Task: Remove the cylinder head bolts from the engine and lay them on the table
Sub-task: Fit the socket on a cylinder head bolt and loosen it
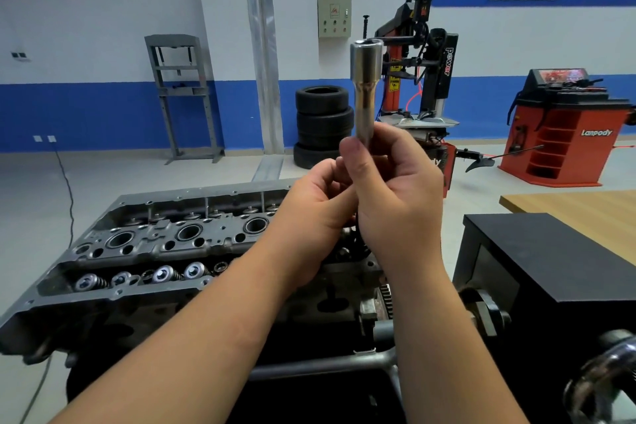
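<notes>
Engine [165, 251] is sitting lower left on its stand, cylinder head facing up: three large round bores showing along the middle row, about four valve springs [165, 275] in the near row. Head bolts are not making themselves out from here; the right end of the head is sitting behind both forearms.

One long chrome socket [366, 86] is being held upright above the engine, open end up. Right hand [395, 196] is wrapping its grip around the socket's lower end, thumb on the near side. Left hand [320, 203] is curling its grip in against the base just beside the right; what it is pinching is hidden, cannot tell. A dark bit of tool is poking out below the right hand.

One black box [550, 258] is standing right of the engine, with the wooden tabletop [585, 217] behind it, cut off at the frame edge. A chrome handwheel [605, 385] is blurring out at bottom right.

Background: one stack of four tyres [323, 124], one tyre changer [423, 72], one red wheel balancer [564, 127], one grey press frame [182, 96].
</notes>
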Action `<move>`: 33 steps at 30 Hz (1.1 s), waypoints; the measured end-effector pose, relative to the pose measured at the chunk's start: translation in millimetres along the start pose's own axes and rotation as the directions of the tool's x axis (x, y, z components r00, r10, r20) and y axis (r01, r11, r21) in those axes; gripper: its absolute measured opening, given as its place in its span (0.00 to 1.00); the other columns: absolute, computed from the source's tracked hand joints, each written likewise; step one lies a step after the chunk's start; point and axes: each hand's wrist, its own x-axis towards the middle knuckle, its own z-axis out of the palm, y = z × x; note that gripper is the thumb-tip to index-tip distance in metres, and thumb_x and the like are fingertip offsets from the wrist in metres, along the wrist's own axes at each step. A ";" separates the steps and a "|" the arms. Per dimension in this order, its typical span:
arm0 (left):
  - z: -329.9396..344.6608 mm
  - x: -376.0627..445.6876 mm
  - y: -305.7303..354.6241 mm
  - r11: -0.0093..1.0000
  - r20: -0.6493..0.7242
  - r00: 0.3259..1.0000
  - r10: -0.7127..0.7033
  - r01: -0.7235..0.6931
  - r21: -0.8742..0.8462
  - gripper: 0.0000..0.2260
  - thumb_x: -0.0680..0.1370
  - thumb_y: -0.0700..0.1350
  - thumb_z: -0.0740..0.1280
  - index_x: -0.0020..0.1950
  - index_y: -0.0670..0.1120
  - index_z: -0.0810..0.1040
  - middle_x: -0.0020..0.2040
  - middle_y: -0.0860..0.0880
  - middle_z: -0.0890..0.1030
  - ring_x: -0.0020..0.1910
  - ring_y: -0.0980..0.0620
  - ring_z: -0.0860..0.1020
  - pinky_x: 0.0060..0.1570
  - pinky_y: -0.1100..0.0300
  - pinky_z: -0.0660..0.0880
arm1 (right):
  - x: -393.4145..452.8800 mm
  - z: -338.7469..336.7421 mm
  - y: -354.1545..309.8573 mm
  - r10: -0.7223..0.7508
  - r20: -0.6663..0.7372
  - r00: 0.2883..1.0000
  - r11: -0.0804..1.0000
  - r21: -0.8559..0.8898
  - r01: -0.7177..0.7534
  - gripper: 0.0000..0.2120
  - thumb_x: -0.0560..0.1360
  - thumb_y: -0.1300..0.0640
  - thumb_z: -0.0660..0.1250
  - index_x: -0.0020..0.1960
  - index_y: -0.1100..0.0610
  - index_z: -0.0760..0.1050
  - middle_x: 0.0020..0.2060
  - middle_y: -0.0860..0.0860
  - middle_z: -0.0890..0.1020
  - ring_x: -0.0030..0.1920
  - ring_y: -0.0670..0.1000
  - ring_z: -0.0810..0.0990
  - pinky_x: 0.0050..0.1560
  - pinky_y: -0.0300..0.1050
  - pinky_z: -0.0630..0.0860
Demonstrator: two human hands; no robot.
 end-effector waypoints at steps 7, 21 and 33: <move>1.3 1.1 -1.1 0.999 0.061 0.998 -0.032 0.031 0.011 0.14 0.85 0.56 0.61 0.58 0.50 0.82 0.56 0.46 0.86 0.57 0.51 0.83 0.60 0.53 0.77 | 2.6 -9.0 3.2 0.086 0.009 0.996 0.993 0.085 -0.087 0.14 0.82 0.52 0.62 0.60 0.59 0.79 0.43 0.50 0.86 0.48 0.52 0.85 0.51 0.57 0.82; 0.2 1.8 -3.8 1.000 0.077 0.997 -0.005 0.005 -0.003 0.16 0.80 0.56 0.65 0.57 0.47 0.82 0.48 0.50 0.85 0.47 0.54 0.83 0.48 0.60 0.79 | 1.8 -6.1 0.6 0.027 -0.032 0.999 0.994 0.103 -0.023 0.08 0.79 0.57 0.68 0.57 0.51 0.80 0.43 0.46 0.85 0.46 0.48 0.83 0.50 0.44 0.78; -3.0 1.6 -2.8 1.000 0.049 0.999 -0.009 0.011 -0.027 0.21 0.75 0.55 0.72 0.62 0.43 0.79 0.53 0.39 0.85 0.49 0.46 0.84 0.49 0.51 0.81 | -0.9 -1.9 -1.0 -0.004 -0.014 1.000 0.999 0.046 0.005 0.11 0.78 0.53 0.71 0.59 0.52 0.80 0.43 0.47 0.85 0.45 0.54 0.85 0.49 0.58 0.82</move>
